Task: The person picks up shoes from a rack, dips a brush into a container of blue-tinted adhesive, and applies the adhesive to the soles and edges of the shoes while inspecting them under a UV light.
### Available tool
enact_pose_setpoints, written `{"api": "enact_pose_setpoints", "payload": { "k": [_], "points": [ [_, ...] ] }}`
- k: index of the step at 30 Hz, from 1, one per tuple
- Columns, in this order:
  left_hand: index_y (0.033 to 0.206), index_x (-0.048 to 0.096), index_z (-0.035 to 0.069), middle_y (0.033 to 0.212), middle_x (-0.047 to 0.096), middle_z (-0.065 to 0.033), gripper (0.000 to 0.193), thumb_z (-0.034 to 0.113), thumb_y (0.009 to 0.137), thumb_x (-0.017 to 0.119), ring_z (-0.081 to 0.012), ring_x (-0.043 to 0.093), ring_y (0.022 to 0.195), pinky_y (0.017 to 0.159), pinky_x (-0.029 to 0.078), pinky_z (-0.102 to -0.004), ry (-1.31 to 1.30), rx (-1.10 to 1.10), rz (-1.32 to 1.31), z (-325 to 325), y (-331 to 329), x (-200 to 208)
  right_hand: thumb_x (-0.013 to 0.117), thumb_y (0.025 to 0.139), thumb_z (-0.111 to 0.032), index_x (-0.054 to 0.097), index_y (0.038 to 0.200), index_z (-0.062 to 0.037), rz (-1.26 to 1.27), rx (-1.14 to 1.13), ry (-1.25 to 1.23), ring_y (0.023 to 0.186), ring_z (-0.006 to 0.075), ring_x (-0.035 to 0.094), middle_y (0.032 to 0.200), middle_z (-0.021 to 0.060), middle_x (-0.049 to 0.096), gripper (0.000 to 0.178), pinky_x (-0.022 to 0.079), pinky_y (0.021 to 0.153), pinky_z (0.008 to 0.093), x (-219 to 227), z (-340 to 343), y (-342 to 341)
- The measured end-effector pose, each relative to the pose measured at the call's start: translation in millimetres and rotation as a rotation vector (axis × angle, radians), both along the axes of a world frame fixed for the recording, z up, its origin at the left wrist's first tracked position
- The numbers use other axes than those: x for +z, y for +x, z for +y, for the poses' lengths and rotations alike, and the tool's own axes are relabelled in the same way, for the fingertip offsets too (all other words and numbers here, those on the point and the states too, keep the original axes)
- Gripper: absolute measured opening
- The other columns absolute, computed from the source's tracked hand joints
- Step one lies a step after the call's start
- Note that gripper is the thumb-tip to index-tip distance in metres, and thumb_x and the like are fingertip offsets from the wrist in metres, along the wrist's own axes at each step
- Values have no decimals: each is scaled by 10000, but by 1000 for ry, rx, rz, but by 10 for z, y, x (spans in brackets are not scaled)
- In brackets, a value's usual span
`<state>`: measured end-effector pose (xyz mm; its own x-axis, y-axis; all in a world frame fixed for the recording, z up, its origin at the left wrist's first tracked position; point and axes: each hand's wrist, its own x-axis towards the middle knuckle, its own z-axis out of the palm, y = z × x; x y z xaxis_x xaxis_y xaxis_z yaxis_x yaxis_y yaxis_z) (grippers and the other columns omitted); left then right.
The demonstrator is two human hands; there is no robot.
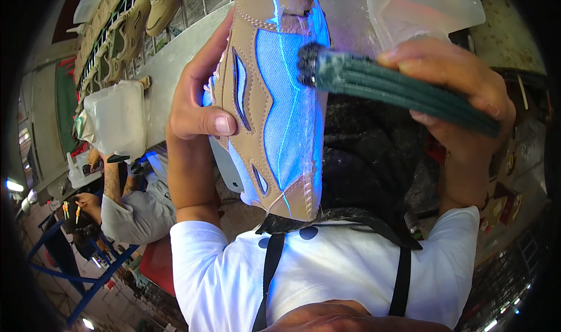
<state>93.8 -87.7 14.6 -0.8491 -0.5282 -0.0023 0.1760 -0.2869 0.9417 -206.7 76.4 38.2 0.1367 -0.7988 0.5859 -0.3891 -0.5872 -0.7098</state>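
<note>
My left hand (pixel 196 92) grips the shoe (pixel 274 98); my right hand (pixel 450 92) clamps the brush (pixel 374 86), bristles touching the shoe's side panel. Mid-brushing; next stroke needs steady pressure.

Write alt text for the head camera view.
A person's left hand holds a tan and light-blue shoe upper upright, while the right hand presses a dark green brush against its blue panel. Another person sits at lower left, and more tan shoes line a rack behind.

Grey workbench (pixel 169 63), blue metal frame (pixel 87 273) below, possibly tiled floor.
</note>
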Motion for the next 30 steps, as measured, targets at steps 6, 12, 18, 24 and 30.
{"api": "enact_pose_setpoints", "payload": {
  "k": [6,12,18,24,30],
  "points": [
    [1604,196,-92,1585,406,-239,1265,270,603,878,-316,444,1453,1209,282,-378,-62,3,-24,-63,4,13,766,884,-235,682,1146,65,-84,22,107,808,298,744,1086,280,710,407,608,740,359,-99,155,175],
    [1598,198,-95,1565,414,-268,1221,270,648,874,-347,493,1413,1178,371,-429,-95,60,-52,-42,7,18,762,881,-231,688,1117,56,-126,37,157,793,289,746,1050,271,721,379,611,722,355,-154,214,292],
    [1595,211,-94,1552,434,-265,1223,291,645,880,-350,505,1405,1172,390,-438,-164,87,-123,-130,93,-27,757,878,-227,693,1089,47,-128,64,186,779,280,748,1014,263,731,351,615,705,351,-141,237,339],
    [1599,231,-73,1548,450,-243,1175,317,679,850,-338,510,1401,1168,395,-428,-200,96,-186,-108,48,17,755,872,-234,699,1062,36,-96,92,203,784,287,755,980,253,741,335,620,700,356,-76,207,319],
    [1600,152,-97,1596,373,-233,1278,142,619,934,-273,402,1464,1214,269,-377,-89,-8,-97,-121,-35,116,762,855,-266,704,1051,25,-38,120,237,823,324,766,964,243,746,355,625,723,380,34,196,295]
  ]
}}
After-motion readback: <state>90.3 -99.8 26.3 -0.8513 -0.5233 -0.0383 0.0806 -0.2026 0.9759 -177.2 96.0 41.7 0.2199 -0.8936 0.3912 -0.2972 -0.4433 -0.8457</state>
